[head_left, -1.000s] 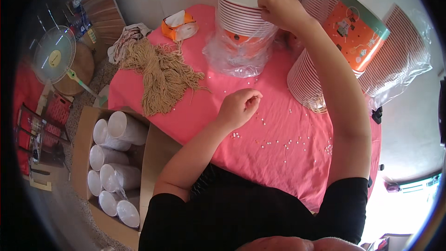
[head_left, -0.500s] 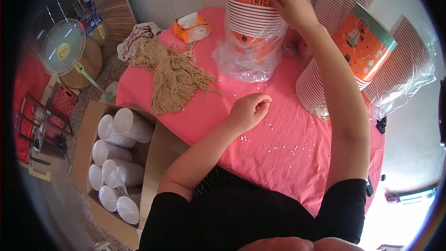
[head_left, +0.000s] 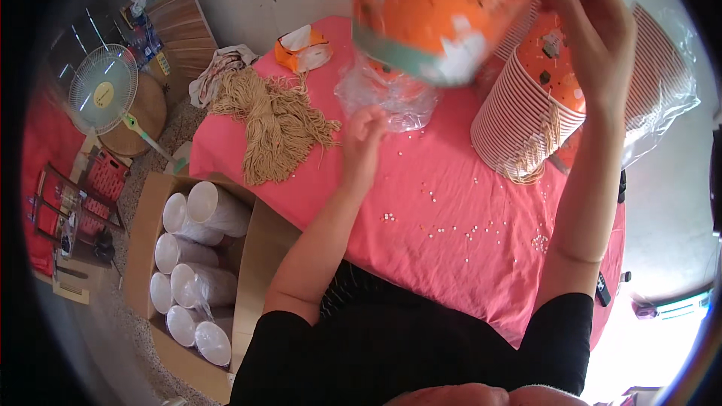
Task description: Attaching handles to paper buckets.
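My right hand grips the rim of an orange paper bucket with a green band and printed figures. The bucket is tilted, its rim toward the right, and blurred by motion. Below it, my left hand is raised over the table, fingers loosely bent and apart, holding nothing. Just behind that hand, a clear plastic bag wraps the lower part of a bucket stack, mostly hidden by the lifted bucket. Near my right forearm, a stack of nested buckets lies tilted, with beige cords hanging along its rims.
A bundle of beige cords and an orange tissue pack lie on the pink tablecloth. Small white beads are scattered there. At left, a cardboard box holds several stacks of white cups. Wrapped buckets stand far right.
My right hand has lifted the top bucket off the bagged stack and swung it nearer and tipped it. My left hand has moved left and up toward the bag, its fingers loosening.
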A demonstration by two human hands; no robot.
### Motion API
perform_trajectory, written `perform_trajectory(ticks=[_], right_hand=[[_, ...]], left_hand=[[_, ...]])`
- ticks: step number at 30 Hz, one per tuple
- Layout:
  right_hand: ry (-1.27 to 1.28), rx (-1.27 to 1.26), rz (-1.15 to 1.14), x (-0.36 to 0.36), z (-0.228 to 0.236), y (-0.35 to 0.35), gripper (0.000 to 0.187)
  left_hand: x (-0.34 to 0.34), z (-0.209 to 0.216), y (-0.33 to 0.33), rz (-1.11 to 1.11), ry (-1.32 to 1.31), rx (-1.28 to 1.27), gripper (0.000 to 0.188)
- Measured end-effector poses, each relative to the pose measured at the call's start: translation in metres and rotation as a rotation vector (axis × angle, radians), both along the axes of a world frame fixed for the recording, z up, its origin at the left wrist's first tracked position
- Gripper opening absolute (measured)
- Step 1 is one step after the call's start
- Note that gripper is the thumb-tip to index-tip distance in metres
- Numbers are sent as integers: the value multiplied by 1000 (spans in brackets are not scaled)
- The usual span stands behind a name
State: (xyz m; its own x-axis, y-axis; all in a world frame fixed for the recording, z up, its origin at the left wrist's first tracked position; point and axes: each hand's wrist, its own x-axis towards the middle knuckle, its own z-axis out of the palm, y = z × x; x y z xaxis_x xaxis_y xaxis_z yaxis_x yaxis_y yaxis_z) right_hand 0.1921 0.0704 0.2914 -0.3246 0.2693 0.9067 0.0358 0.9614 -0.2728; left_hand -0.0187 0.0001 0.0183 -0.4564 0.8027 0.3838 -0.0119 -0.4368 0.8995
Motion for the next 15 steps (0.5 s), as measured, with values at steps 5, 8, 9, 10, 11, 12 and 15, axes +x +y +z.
perform_trajectory(ticks=[5,8,9,10,11,12,15], right_hand=[[-56,-458,404,22,-48,-33,16],[-149,-603,458,21,-90,-8,15],[-182,-658,463,23,-101,3,15],[-202,-718,478,24,-110,12,16],[-203,-719,480,25,-115,14,16],[-225,-765,444,26,-119,17,17],[-309,-753,357,28,-129,26,22]], left_hand=[[-14,13,-13,-359,-469,199,54],[-14,16,-16,-515,-465,220,57],[-14,18,-17,-565,-462,227,58],[-14,19,-18,-617,-460,234,60],[-14,20,-18,-669,-458,241,61],[-13,20,-17,-722,-455,247,62],[-21,7,-13,-816,-522,195,67]])
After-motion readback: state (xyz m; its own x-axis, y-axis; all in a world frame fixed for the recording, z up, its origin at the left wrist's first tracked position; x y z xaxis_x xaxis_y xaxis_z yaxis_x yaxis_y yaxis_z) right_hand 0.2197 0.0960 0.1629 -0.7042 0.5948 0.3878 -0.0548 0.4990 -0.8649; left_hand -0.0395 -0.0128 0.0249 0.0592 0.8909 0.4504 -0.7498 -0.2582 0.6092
